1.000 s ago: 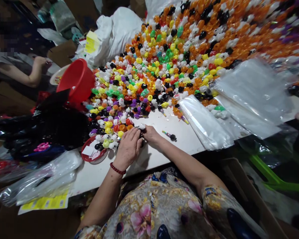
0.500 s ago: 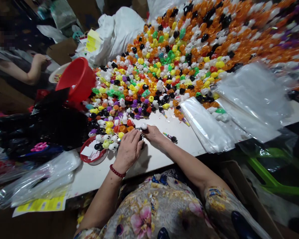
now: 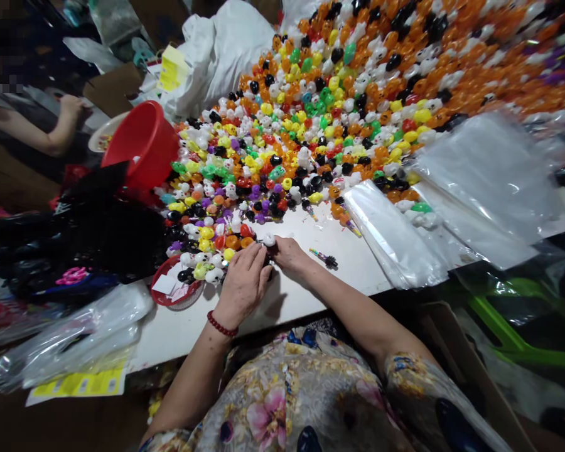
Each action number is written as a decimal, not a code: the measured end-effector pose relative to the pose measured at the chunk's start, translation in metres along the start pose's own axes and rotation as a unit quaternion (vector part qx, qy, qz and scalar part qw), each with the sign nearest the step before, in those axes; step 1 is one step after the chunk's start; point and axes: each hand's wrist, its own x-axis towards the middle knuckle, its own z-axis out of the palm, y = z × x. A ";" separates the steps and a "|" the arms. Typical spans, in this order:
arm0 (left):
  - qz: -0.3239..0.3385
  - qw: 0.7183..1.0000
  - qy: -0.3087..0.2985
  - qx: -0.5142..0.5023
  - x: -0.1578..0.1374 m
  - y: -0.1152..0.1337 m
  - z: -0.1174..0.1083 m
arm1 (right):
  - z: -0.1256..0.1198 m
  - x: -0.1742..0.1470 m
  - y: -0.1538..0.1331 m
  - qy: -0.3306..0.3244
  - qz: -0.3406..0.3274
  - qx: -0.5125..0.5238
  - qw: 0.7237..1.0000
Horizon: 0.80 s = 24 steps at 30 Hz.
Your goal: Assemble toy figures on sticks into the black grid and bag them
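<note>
My left hand (image 3: pixel 243 276), with a red bead bracelet (image 3: pixel 222 324) at its wrist, is closed, fingers together and thumb bent in. Dark bits show between its thumb and fingers, too hidden to name. Directly opposite, my right hand (image 3: pixel 288 253) is closed round a small plastic figure with a white round head (image 3: pixel 269 240); its lower part is covered. Beside my left fingers lies a tight group of small plastic figures (image 3: pixel 207 257) in white, yellow, orange, red and black. A single black figure with a multicoloured stem (image 3: pixel 328 259) lies right of my right hand.
A large heap of colourful figures (image 3: pixel 301 138) covers the back of the white table (image 3: pixel 169 339). Clear plastic bags (image 3: pixel 390 232) lie at right. At left are a red tub (image 3: pixel 141 144), a small red basket (image 3: pixel 176 295) with paper slips, and black plastic (image 3: pixel 117 232). Another person's arm (image 3: pixel 51 132) shows far left.
The white-headed figure has shifted very slightly left between my hands. Both hands stay in nearly the same place. The view has tilted a little.
</note>
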 end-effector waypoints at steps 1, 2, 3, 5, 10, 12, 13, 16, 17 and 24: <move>-0.002 1.000 0.001 -0.003 0.000 0.000 0.000 | 0.000 0.000 -0.001 -0.006 -0.008 -0.009 1.000; -0.007 1.000 0.001 -0.005 0.000 0.000 -0.001 | 0.000 -0.001 -0.003 -0.013 -0.016 -0.019 1.000; -0.016 1.000 0.002 -0.007 0.000 0.000 -0.002 | 0.000 -0.002 -0.004 -0.018 -0.022 -0.027 0.999; -0.034 0.999 0.004 -0.002 0.003 0.000 -0.005 | 0.002 -0.003 -0.005 -0.022 -0.029 -0.031 0.999; 0.010 0.999 -0.023 0.043 0.020 0.002 -0.011 | 0.008 -0.006 -0.010 -0.007 -0.053 0.025 0.998; 0.020 0.998 -0.039 0.052 0.024 0.002 -0.009 | 0.009 -0.006 -0.012 -0.011 -0.044 0.013 0.999; 0.019 0.997 -0.043 0.054 0.025 0.002 -0.008 | 0.008 -0.006 -0.012 -0.013 -0.040 0.005 0.999; 0.017 0.998 -0.041 0.052 0.025 0.001 -0.004 | -0.004 -0.016 -0.003 0.020 -0.036 -0.011 0.999; 0.019 0.998 -0.039 0.050 0.024 0.001 -0.003 | -0.013 -0.022 0.004 0.050 -0.030 -0.023 0.998; 0.026 0.999 -0.016 0.035 0.024 -0.001 -0.004 | -0.094 -0.063 0.071 0.231 0.160 -0.293 0.914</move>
